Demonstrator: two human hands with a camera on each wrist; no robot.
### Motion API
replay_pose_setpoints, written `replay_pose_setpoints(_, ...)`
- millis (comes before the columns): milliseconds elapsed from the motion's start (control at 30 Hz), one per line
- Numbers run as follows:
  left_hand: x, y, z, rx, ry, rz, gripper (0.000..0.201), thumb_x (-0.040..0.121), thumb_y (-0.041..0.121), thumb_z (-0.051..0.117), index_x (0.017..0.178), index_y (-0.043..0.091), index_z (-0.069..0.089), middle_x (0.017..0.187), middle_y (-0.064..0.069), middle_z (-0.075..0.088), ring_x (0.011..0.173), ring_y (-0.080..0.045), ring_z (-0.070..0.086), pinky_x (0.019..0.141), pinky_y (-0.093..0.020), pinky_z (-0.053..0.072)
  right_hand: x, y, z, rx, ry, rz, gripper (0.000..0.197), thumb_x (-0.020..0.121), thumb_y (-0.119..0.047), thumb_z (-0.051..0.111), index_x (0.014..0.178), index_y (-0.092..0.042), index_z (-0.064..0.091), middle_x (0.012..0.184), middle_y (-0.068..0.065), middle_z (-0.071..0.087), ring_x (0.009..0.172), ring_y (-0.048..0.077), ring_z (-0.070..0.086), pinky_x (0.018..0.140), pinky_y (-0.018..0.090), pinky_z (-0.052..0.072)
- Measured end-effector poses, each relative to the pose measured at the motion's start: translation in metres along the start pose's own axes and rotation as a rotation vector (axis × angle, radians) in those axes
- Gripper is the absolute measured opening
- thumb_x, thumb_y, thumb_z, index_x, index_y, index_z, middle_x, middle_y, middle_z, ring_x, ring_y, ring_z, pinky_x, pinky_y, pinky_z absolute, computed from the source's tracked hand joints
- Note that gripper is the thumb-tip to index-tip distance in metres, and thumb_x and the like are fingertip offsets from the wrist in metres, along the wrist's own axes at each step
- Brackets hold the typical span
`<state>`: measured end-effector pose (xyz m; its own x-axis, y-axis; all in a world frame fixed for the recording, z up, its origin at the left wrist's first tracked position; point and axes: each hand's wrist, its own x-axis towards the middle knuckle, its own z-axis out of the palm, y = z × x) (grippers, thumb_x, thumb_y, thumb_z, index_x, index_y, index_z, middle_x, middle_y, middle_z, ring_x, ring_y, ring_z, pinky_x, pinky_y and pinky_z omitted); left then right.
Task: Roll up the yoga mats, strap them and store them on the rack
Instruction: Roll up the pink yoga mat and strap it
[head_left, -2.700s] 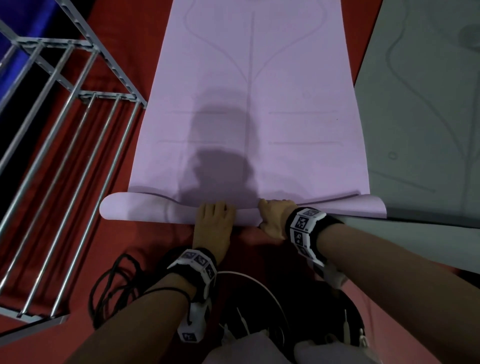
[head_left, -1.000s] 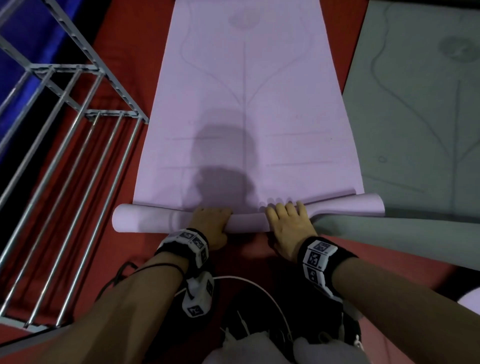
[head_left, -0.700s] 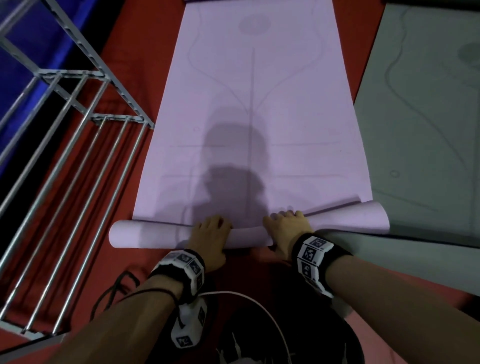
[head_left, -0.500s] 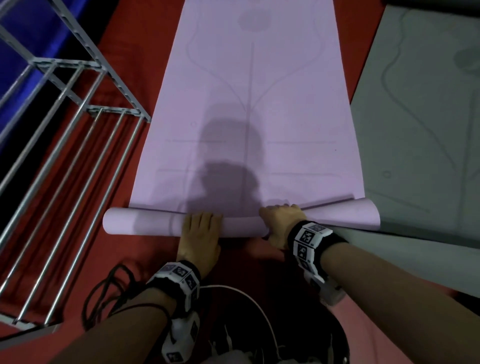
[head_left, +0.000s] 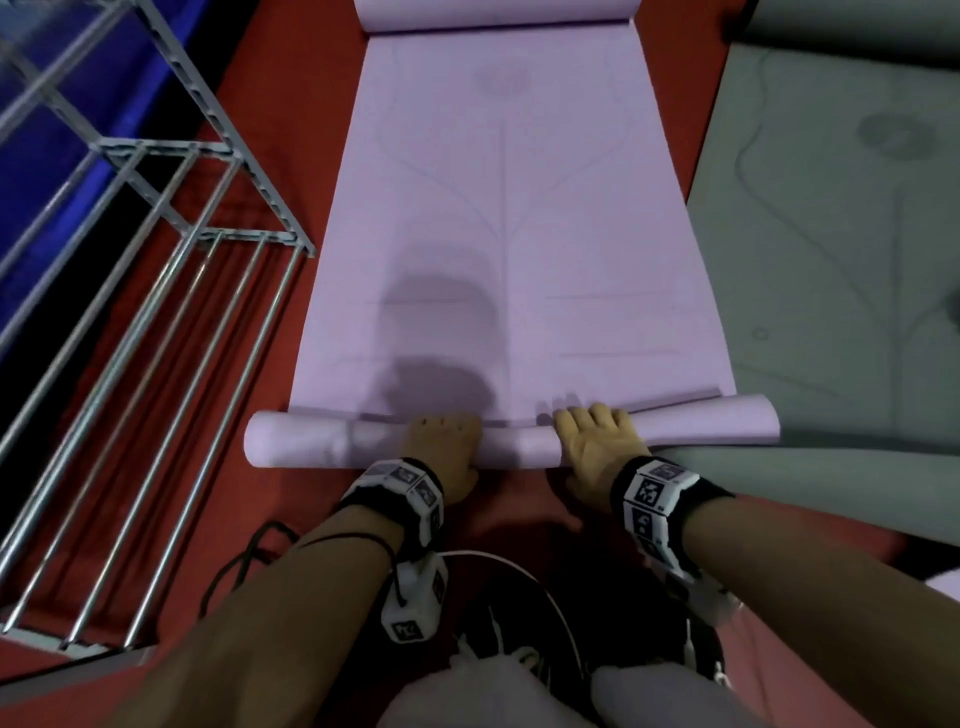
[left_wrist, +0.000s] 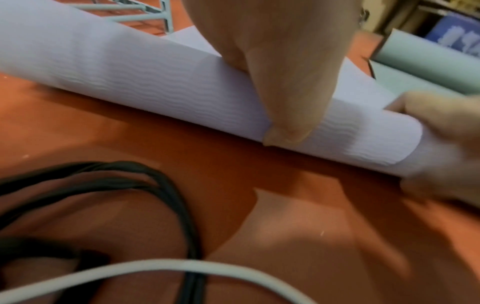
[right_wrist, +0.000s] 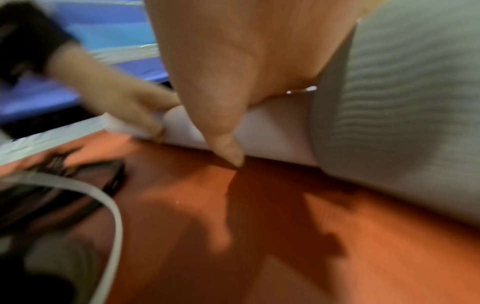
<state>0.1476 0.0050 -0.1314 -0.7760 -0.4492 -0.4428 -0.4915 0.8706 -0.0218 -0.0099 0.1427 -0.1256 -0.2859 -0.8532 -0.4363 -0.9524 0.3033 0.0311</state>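
A lilac yoga mat (head_left: 498, 208) lies flat on the red floor, its near end wound into a roll (head_left: 311, 441) and its far end curled up. My left hand (head_left: 441, 447) grips the roll left of the middle, fingers over the top and thumb (left_wrist: 285, 82) down its near side. Just right of the middle, my right hand (head_left: 592, 441) holds the roll (right_wrist: 272, 131) the same way, thumb (right_wrist: 221, 92) on the near face. The roll's right end overlaps the edge of a grey-green mat (head_left: 831, 234). The metal rack (head_left: 156, 312) stands to the left.
Black and white cables (head_left: 249, 561) loop on the floor by my knees, just behind the roll. A blue surface (head_left: 52, 130) lies beyond the rack. The grey-green mat (right_wrist: 402, 102) lies unrolled along the right, close beside the lilac one.
The roll has grown thicker and moved forward along the mat. Both hands shifted and regripped it as it turned. The view has tipped up, so the mat's curled far end shows.
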Motion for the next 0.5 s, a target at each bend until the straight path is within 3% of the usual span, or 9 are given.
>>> replay_pose_setpoints(33, -0.001, -0.001, -0.002, -0.025, -0.006, 0.001, 0.06, 0.087, 0.036, 0.053, 0.14, 0.016, 0.035, 0.14, -0.009, 0.046, 0.123, -0.029, 0.047, 0.103, -0.037, 0.031, -0.003, -0.001, -0.002, -0.021, 0.011, 0.007, 0.086, 0.046, -0.044, 0.085, 0.12, -0.008, 0.06, 0.109, 0.013, 0.062, 0.095, 0.036, 0.059, 0.085, 0.049, 0.049)
replay_pose_setpoints(67, 0.001, -0.002, -0.004, -0.04, -0.015, 0.001, 0.058, 0.087, 0.037, 0.053, 0.139, 0.016, 0.036, 0.14, -0.009, 0.046, 0.124, -0.03, 0.046, 0.104, -0.039, 0.031, -0.003, 0.001, -0.006, -0.039, 0.062, 0.003, 0.087, 0.041, -0.043, 0.087, 0.116, -0.007, 0.065, 0.107, 0.015, 0.063, 0.093, 0.037, 0.06, 0.084, 0.053, 0.051)
replay_pose_setpoints(100, 0.002, -0.004, -0.006, -0.039, -0.039, 0.004, 0.058, 0.087, 0.037, 0.053, 0.138, 0.016, 0.037, 0.14, -0.01, 0.046, 0.124, -0.03, 0.046, 0.105, -0.04, 0.031, -0.002, 0.001, -0.01, -0.056, 0.027, 0.0, 0.087, 0.052, -0.045, 0.084, 0.125, -0.007, 0.06, 0.117, 0.016, 0.06, 0.104, 0.037, 0.058, 0.094, 0.057, 0.045)
replay_pose_setpoints(133, 0.004, -0.005, -0.007, -0.046, -0.061, 0.006, 0.058, 0.087, 0.037, 0.053, 0.138, 0.016, 0.036, 0.141, -0.01, 0.045, 0.125, -0.03, 0.046, 0.105, -0.04, 0.031, -0.002, 0.001, -0.01, -0.071, 0.028, -0.014, 0.083, 0.071, -0.045, 0.074, 0.14, -0.009, 0.046, 0.133, 0.015, 0.051, 0.121, 0.036, 0.049, 0.108, 0.06, 0.03)
replay_pose_setpoints(167, 0.007, -0.006, -0.006, -0.063, -0.078, 0.008, 0.059, 0.087, 0.037, 0.054, 0.139, 0.015, 0.036, 0.141, -0.01, 0.045, 0.125, -0.03, 0.045, 0.105, -0.04, 0.031, -0.001, 0.003, -0.008, -0.084, -0.005, -0.017, 0.076, 0.085, -0.043, 0.06, 0.149, -0.013, 0.031, 0.143, 0.012, 0.042, 0.133, 0.032, 0.039, 0.115, 0.058, 0.015)
replay_pose_setpoints(200, 0.009, -0.007, -0.005, -0.075, -0.09, 0.01, 0.06, 0.087, 0.037, 0.054, 0.14, 0.015, 0.035, 0.142, -0.01, 0.045, 0.126, -0.03, 0.045, 0.105, -0.039, 0.031, -0.001, 0.005, -0.009, -0.082, -0.026, -0.039, 0.072, 0.091, -0.041, 0.051, 0.152, -0.017, 0.022, 0.147, 0.009, 0.038, 0.137, 0.028, 0.035, 0.117, 0.055, 0.007)
replay_pose_setpoints(267, 0.015, -0.009, -0.002, -0.096, -0.109, 0.021, 0.063, 0.086, 0.039, 0.055, 0.14, 0.016, 0.034, 0.143, -0.009, 0.044, 0.128, -0.029, 0.044, 0.106, -0.039, 0.03, 0.004, 0.008, -0.013, -0.061, -0.032, -0.09, 0.071, 0.093, -0.044, 0.05, 0.153, -0.02, 0.02, 0.147, 0.007, 0.04, 0.133, 0.027, 0.039, 0.117, 0.05, 0.016)
replay_pose_setpoints(367, 0.029, -0.016, -0.001, -0.198, -0.179, 0.021, 0.057, 0.083, 0.038, 0.057, 0.135, 0.019, 0.04, 0.141, -0.008, 0.046, 0.127, -0.029, 0.044, 0.106, -0.04, 0.032, 0.017, 0.009, -0.014, 0.0, -0.093, -0.107, 0.077, 0.09, -0.052, 0.053, 0.151, -0.02, 0.019, 0.145, 0.008, 0.041, 0.128, 0.03, 0.044, 0.104, 0.041, 0.035)
replay_pose_setpoints(500, 0.038, -0.018, 0.007, -0.242, -0.195, -0.004, 0.053, 0.08, 0.035, 0.058, 0.127, 0.018, 0.04, 0.135, -0.006, 0.046, 0.123, -0.027, 0.045, 0.101, -0.04, 0.034, 0.028, 0.001, -0.006, -0.063, -0.138, -0.028, 0.092, 0.081, -0.055, 0.065, 0.148, -0.015, 0.017, 0.145, 0.009, 0.037, 0.129, 0.031, 0.04, 0.102, 0.044, 0.034)
